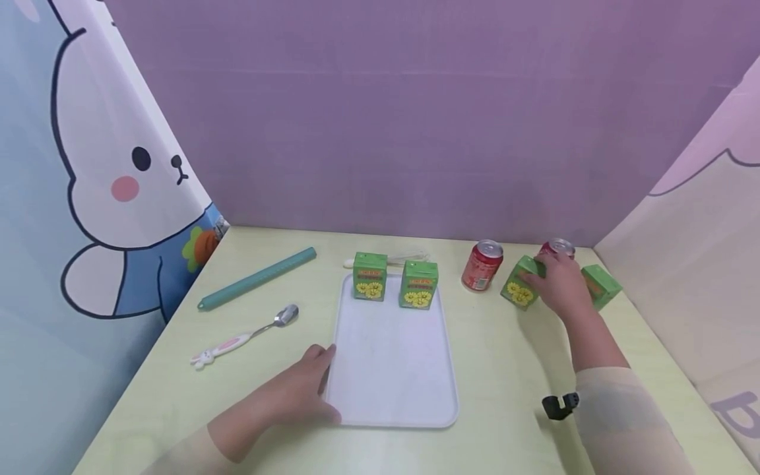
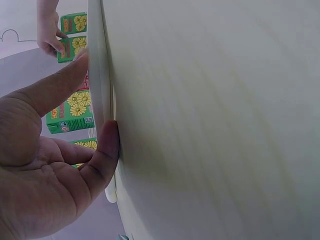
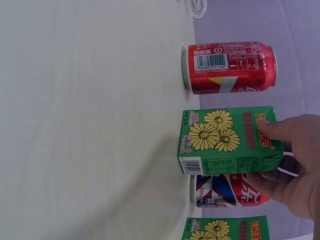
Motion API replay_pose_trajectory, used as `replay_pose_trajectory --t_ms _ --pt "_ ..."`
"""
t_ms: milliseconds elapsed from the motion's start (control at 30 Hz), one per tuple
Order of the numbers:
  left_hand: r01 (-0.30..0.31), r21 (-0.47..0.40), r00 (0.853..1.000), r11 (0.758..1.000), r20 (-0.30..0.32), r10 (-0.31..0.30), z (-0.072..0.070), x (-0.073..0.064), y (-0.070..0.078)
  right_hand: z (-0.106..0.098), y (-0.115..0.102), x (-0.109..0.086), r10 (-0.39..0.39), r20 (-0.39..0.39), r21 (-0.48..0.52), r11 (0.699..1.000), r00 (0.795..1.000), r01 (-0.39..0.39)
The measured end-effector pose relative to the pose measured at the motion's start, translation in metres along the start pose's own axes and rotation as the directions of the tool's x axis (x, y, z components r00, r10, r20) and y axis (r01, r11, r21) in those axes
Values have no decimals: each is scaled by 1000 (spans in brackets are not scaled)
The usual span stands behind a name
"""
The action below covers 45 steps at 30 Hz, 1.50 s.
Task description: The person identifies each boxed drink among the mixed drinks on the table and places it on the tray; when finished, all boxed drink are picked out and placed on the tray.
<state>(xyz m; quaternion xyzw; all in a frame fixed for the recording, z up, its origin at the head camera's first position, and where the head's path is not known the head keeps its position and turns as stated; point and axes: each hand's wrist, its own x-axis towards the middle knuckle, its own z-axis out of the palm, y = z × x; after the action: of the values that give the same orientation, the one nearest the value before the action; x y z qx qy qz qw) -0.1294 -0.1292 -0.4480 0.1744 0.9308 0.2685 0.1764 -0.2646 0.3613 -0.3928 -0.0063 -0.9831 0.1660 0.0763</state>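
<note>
My right hand [image 1: 561,287] pinches a green drink carton [image 1: 518,287] with yellow flowers, thumb and fingers at its top end. The carton is tilted, and a shadow falls on the table beside it. Behind it stands a red soda can [image 1: 557,247], partly hidden by the hand. Another green carton [image 1: 603,286] is just right of the hand. My left hand [image 1: 303,389] holds the white tray [image 1: 392,369] at its near left side, thumb and fingertips [image 2: 110,140] against the rim. Two more green cartons [image 1: 370,277] stand upright at the tray's far end.
A second red can [image 1: 482,266] stands between the tray and the right hand. Left of the tray lie a spoon [image 1: 234,343] with a rabbit handle and a teal stick [image 1: 255,280]. A white-handled whisk [image 1: 410,256] lies behind the tray's cartons. A purple wall [image 1: 380,132] borders the back.
</note>
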Motion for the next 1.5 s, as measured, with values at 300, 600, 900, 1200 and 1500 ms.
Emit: replay_pose_trajectory --t_ms 300,600,900,1200,1500 --pt "-7 3 1000 1000 2 7 1 0 0 -2 0 -5 31 11 27 999 999 -31" --pt "-7 -3 1000 1000 2 7 0 -2 1 -15 -15 -11 -16 -3 61 998 1000 16" --pt "-8 -3 1000 1000 1 8 1 -1 0 -37 -47 -27 -59 8 114 992 998 58" --pt "10 -10 1000 1000 3 -10 -1 -2 3 -54 -89 -43 -153 -10 144 978 988 153" --pt "35 -5 999 999 6 -35 -2 -2 4 -50 -127 -52 -272 -23 190 943 962 272"
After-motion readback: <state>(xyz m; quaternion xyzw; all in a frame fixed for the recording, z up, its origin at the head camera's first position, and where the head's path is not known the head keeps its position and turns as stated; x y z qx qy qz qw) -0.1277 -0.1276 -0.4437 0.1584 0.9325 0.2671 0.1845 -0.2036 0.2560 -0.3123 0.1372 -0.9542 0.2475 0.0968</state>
